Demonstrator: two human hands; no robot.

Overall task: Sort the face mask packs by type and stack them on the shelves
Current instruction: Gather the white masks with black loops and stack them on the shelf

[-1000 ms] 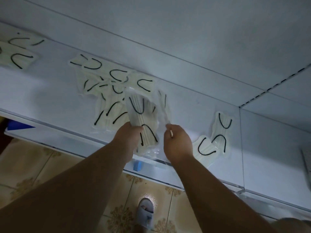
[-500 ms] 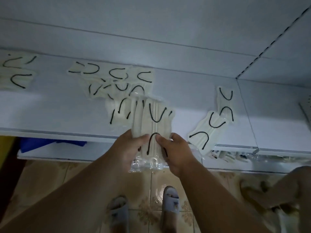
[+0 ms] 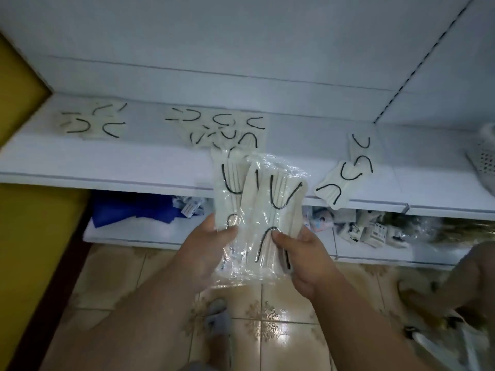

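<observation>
A white shelf unit (image 3: pixel 134 162) is filling the upper part of the view, and a tiled floor (image 3: pixel 281 328) is lying below it. On the top shelf three groups of cream face mask packs with black ear loops are lying: one group at the left (image 3: pixel 93 124), one bigger loose pile in the middle (image 3: pixel 222 129), and one small group at the right (image 3: pixel 348 172). On the lower shelf blue packets (image 3: pixel 134 207) and small printed packs (image 3: pixel 372 231) are lying. The person is holding a fan of mask packs in clear wrap (image 3: pixel 257 210) in front of the shelf edge, above the floor. The left hand (image 3: pixel 206 253) is gripping its lower left part, with the thumb on top. The right hand (image 3: pixel 305 255) is pinching the lower right part. A grey slipper (image 3: pixel 218 319) is showing on the floor.
</observation>
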